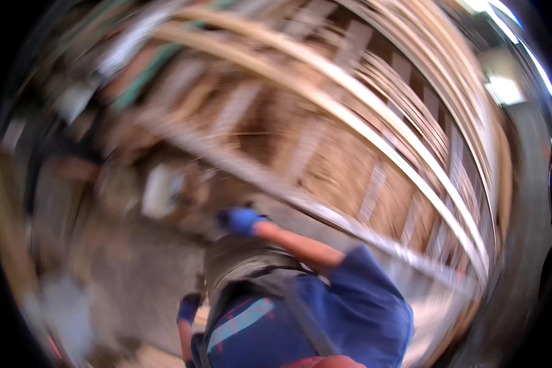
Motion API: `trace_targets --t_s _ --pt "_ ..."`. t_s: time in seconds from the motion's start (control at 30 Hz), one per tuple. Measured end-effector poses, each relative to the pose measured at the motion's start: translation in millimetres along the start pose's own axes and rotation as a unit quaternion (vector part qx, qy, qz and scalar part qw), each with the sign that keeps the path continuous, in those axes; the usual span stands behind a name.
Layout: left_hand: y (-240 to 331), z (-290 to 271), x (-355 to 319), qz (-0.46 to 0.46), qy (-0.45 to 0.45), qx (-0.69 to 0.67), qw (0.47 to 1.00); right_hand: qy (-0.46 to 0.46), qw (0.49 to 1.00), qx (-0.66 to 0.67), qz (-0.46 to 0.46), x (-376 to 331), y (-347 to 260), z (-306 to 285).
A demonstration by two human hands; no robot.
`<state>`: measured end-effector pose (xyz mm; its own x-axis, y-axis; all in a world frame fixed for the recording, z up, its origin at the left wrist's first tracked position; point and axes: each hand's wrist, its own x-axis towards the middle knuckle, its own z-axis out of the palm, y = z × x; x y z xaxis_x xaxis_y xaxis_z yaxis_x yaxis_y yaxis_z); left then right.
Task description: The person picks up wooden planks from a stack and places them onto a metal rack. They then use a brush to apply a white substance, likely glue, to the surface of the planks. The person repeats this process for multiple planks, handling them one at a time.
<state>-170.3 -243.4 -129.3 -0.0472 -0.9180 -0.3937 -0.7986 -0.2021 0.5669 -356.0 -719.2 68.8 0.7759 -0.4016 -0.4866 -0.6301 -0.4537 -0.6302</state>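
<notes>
My right hand [242,221], in a blue glove with dark fingers, reaches across in front of my body, near the wooden rack's lower edge beam [276,184]. Motion blur smears its fingers, and I make out nothing held in it. Lower and to the left, my left hand [189,308] hangs beside my body in a similar blue and dark glove. Its fingers are partly hidden and blurred. A small pale wooden piece [201,316] shows just beside it; whether the hand touches it I cannot tell.
Long pale wood strips [349,116] lie over the slatted rack, with brown sawdust-like material [331,172] between the slats. More thin strips [405,104] are stacked farther right. A white container [161,191] stands left of my right hand. Grey floor [141,264] lies to the left.
</notes>
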Motion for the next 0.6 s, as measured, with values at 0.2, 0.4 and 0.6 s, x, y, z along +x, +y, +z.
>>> trace_targets --t_s 0.2,0.4,0.6 --pt "33.8 -87.6 -87.8 -0.301 0.233 -0.514 0.769 -0.065 0.909 0.411 -0.020 88.2 -43.5 117.8" --pt "104.7 63.9 -202.6 -0.618 0.326 -0.443 0.562 -0.376 0.888 0.251 -0.086 142.0 -209.0 240.7" --pt "71.5 30.3 -350.4 -0.558 0.546 -0.550 0.297 -0.565 0.807 0.039 -0.170 198.6 -432.5 421.4"
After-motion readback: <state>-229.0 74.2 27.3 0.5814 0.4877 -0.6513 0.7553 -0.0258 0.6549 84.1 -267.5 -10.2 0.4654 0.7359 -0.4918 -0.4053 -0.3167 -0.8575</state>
